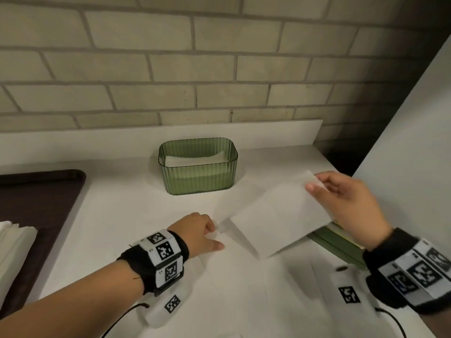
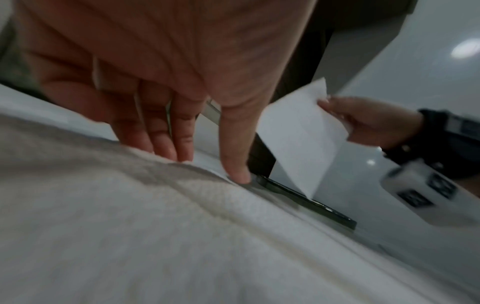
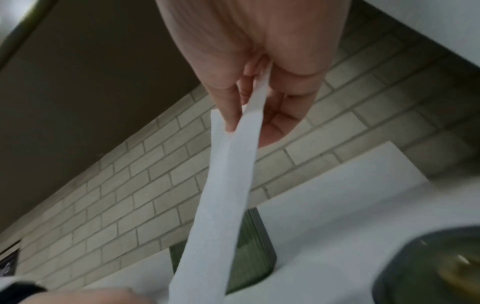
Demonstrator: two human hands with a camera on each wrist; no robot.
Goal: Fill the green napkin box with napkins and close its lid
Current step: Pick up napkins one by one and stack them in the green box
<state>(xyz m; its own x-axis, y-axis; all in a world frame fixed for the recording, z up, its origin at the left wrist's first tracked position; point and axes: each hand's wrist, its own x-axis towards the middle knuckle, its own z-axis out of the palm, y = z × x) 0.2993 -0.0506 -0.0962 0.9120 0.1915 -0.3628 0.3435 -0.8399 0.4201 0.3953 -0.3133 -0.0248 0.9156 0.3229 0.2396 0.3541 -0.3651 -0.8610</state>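
Observation:
The green ribbed napkin box [image 1: 197, 178] stands open at the back of the white counter, with white napkins [image 1: 195, 158] lying inside. My right hand [image 1: 314, 184] pinches a folded white napkin [image 1: 275, 215] by its far corner and holds it tilted above the counter, right of the box. From the right wrist view that napkin [image 3: 223, 195] hangs from my fingers [image 3: 231, 115] in front of the box [image 3: 249, 257]. My left hand [image 1: 205, 230] presses straight fingertips [image 2: 182, 152] on flat napkins lying on the counter. The green lid [image 1: 336, 242] lies under the held napkin.
A dark brown tray [image 1: 36, 203] sits at the left with a stack of white napkins [image 1: 12, 245] on it. More napkins [image 1: 244, 289] cover the near counter. A brick wall [image 1: 219, 69] runs behind and a white panel [image 1: 415, 142] rises on the right.

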